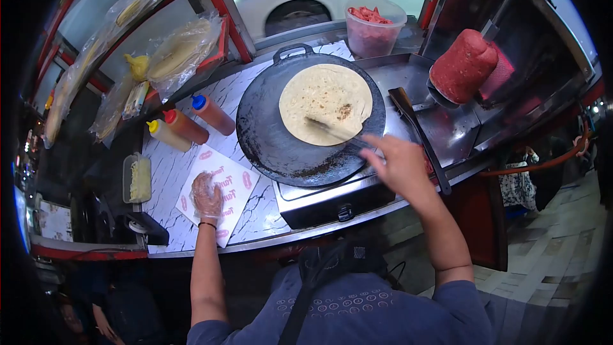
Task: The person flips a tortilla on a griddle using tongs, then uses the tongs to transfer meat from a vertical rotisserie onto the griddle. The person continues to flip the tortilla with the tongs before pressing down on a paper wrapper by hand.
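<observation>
My left hand [207, 195], in a clear plastic glove, rests on a printed sheet of wrapping paper [237, 182] on the counter. Its fingers lie loosely over the sheet, holding nothing. Over the front right of the round black griddle [268, 147], my right hand [402, 165] is bare and closed around a thin metal utensil [332, 129], blurred by motion. The utensil's tip overlaps the lower part of a round flatbread [325, 99], which lies on the griddle and has browned spots near its right side.
Three squeeze bottles [212, 115] and a tub of shredded food [140, 180] stand left. Bagged flatbreads [182, 48] fill the shelf. A bucket [377, 29] is behind the griddle. Right are a long dark-handled tool [420, 134] and a meat stack on a spit [464, 67].
</observation>
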Motion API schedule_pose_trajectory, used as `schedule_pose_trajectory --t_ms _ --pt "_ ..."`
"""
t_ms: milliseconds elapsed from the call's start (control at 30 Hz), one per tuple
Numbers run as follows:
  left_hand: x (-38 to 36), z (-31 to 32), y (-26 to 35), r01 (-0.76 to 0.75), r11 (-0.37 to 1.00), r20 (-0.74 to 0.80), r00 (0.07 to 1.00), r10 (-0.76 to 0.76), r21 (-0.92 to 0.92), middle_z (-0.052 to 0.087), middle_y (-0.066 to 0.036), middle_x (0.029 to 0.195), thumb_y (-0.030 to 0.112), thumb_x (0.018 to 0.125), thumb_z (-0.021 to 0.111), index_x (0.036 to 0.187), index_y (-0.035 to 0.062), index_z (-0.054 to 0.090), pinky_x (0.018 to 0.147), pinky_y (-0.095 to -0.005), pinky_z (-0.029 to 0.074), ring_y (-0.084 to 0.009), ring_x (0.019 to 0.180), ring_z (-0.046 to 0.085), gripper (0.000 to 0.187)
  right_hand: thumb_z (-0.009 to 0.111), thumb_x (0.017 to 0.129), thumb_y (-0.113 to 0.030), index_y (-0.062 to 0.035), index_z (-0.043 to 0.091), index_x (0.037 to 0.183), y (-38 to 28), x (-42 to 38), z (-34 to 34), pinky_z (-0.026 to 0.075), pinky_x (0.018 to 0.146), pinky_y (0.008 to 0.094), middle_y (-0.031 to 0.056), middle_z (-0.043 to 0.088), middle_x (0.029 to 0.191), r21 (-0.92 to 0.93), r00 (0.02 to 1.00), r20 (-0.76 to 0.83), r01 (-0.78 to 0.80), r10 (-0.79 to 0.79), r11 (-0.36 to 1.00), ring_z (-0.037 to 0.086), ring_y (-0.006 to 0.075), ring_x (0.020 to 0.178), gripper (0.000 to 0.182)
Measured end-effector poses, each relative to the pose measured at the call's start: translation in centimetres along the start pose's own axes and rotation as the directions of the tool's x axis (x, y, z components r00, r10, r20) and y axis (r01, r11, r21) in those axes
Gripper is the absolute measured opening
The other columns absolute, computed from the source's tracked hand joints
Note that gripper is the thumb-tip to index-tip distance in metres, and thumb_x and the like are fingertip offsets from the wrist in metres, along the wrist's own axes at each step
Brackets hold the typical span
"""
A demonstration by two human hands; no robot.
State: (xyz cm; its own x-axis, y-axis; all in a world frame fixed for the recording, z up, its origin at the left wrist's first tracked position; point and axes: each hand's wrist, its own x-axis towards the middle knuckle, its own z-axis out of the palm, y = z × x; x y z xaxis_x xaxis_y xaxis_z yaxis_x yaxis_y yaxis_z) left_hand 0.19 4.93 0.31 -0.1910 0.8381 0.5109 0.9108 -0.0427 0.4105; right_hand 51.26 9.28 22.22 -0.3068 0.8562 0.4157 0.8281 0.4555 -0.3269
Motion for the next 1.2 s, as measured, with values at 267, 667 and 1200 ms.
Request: schedule_pose_trajectory --t_ms 267,667,1200 --pt "-0.1 0.0 0.0 0.002 0.999 -0.019 1.000 -0.002 -0.037 0.061 -0.020 0.128 0.010 0.079 0.072 0.119 0.0027 0.064 0.108 -0.0475 0.043 -0.0391 0.122 0.055 0.041 0.073 0.089 -0.034 -0.0141 0.076 0.110 0.3 -0.1 -5.6 0.053 0.065 0.0423 0.0110 0.066 0.076 -0.056 0.984 0.164 -0.068 0.076 0.996 0.068 0.0333 0.071 0.029" --pt "-0.1 0.2 -0.4 0.006 0.994 -0.041 0.999 -0.011 -0.112 0.061 -0.018 0.128 0.011 0.079 0.071 0.115 0.0023 0.065 0.107 -0.0472 0.043 -0.0388 0.120 0.055 0.038 0.073 0.088 -0.034 -0.0112 0.076 0.110 -4.0 -1.1 -6.1 0.053 0.068 0.0441 0.0137 0.069 0.079 -0.102 0.971 0.114 -0.201 0.212 0.974 0.068 0.0350 0.074 0.032" --pt "-0.4 0.6 -1.3 0.029 0.981 0.005 1.000 -0.028 -0.190 0.061 -0.017 0.130 0.011 0.080 0.070 0.117 0.0041 0.066 0.111 -0.0465 0.041 -0.0365 0.123 0.055 0.038 0.071 0.091 -0.032 -0.0091 0.076 0.111 -7.8 -2.0 -1.8 0.055 0.073 0.0438 0.0159 0.073 0.094 -0.287 0.938 -0.092 -0.348 0.335 0.893 0.070 0.0361 0.084 0.031"
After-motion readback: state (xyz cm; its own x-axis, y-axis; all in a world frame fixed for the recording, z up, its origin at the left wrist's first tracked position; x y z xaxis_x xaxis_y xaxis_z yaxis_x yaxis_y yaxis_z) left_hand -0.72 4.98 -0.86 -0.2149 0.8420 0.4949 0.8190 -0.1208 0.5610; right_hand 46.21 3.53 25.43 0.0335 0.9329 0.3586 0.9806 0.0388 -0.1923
